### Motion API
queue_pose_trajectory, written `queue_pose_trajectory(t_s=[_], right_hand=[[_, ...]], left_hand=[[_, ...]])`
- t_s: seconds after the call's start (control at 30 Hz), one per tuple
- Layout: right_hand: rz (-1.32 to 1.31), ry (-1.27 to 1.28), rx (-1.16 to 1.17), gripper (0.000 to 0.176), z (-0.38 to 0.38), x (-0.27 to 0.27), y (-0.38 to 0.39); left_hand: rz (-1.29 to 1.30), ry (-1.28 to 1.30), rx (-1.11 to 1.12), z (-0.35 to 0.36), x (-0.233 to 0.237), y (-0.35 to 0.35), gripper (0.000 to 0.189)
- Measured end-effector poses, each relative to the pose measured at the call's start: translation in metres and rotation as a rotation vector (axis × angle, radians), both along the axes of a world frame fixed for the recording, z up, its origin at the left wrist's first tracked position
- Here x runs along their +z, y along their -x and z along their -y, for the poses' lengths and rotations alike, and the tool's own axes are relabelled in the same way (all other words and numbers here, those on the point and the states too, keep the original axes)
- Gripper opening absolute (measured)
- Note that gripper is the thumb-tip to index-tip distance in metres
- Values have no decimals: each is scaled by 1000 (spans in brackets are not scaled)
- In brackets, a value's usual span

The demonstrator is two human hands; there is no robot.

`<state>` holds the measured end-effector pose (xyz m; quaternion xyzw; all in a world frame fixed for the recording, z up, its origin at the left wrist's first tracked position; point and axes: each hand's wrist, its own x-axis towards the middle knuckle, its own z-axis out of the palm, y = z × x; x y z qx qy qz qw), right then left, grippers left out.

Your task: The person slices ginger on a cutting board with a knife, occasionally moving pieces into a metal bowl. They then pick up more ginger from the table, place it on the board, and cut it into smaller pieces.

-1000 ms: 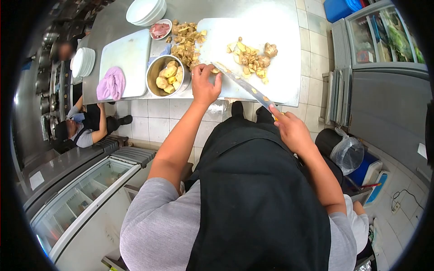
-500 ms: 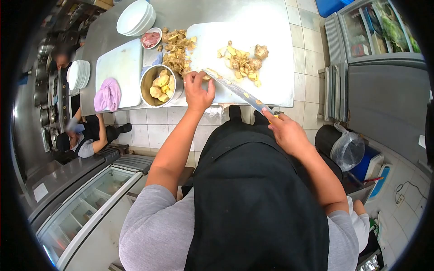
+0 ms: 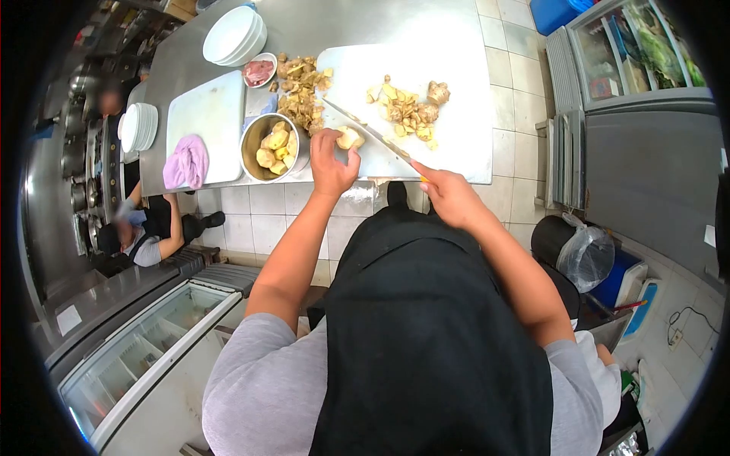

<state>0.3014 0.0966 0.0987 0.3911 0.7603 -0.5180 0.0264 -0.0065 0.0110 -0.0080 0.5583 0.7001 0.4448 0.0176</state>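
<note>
My left hand (image 3: pixel 333 169) is closed with thumb and fingertips around a pale peeled piece of ginger (image 3: pixel 350 137) at the left part of the white cutting board (image 3: pixel 464 156). In my right hand (image 3: pixel 450 196) is the yellow handle of a long knife (image 3: pixel 380 140). Its blade slants up and left over the board, right beside the ginger piece. Thin peelings and an unpeeled knob of ginger (image 3: pixel 438 93) lie farther right on the board. Left of my left hand stands a metal pot (image 3: pixel 249 152) holding several peeled pieces.
A heap of ginger peelings (image 3: pixel 299 99) sits behind the pot. Close by are a small bowl of meat (image 3: pixel 259 71), stacked white bowls (image 3: pixel 234 36), a second board (image 3: pixel 205 102) and a pink cloth (image 3: pixel 186 162). Another person (image 3: pixel 156 228) is at the left.
My right hand and the knife have moved left and slightly up. The ginger piece in my left hand now shows more fully, and the blade lies to its right.
</note>
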Motion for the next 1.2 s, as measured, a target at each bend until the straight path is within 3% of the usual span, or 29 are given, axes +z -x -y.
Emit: queue_pose_trajectory(t_s=[0.07, 0.2, 0.47, 0.57, 0.77, 0.97, 1.2], right_hand=[[-50, -261, 46, 58, 12, 2, -25], [105, -260, 116, 58, 18, 43, -48], [167, -243, 153, 58, 20, 63, -54], [118, -195, 154, 58, 15, 53, -40], [-133, -49, -1, 59, 9, -27, 3], [127, -184, 133, 62, 18, 47, -39], [166, -256, 180, 62, 20, 62, -58]], left_hand=[[4, -4, 15, 4, 0, -2, 45], [-42, -54, 17, 4, 0, -3, 47], [-30, -86, 33, 2, 0, -5, 48], [-35, -77, 29, 3, 0, -4, 47], [22, -49, 18, 13, 0, -7, 50], [18, -40, 27, 13, -1, -7, 51], [44, -41, 73, 4, -7, -6, 50]])
